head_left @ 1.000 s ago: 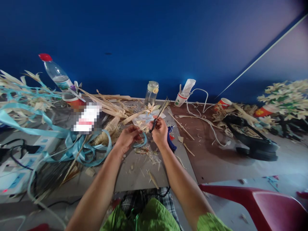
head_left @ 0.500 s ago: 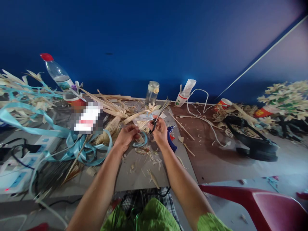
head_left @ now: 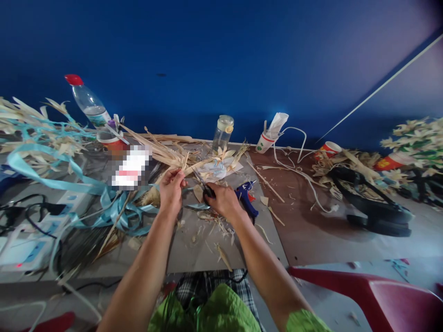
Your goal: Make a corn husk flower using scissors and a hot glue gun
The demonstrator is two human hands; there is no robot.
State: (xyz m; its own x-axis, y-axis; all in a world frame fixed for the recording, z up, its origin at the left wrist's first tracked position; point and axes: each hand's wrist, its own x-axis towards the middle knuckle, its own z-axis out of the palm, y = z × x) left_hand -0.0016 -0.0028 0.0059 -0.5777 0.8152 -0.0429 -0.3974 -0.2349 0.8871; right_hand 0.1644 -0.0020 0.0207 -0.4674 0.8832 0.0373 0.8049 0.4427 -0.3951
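Here, left fingers (head_left: 180,178) pinch husk strip (head_left: 186,161), right fingers (head_left: 217,192) grip scissors (head_left: 208,194) — glue gun (head_left: 247,197) and blue ribbon (head_left: 110,202) flanking the hands

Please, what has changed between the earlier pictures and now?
The left hand moved left and forward, toward the pale strips. The right hand moved left and back, still holding the scissors, which now point forward-left instead of forward-right. The glue gun and white cup stayed put.

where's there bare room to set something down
Near part of the brown surface, between gray mat and black strapped object, this side of the white cable. Crowded: left, with blue ribbon and power strip; scraps near the scissors.
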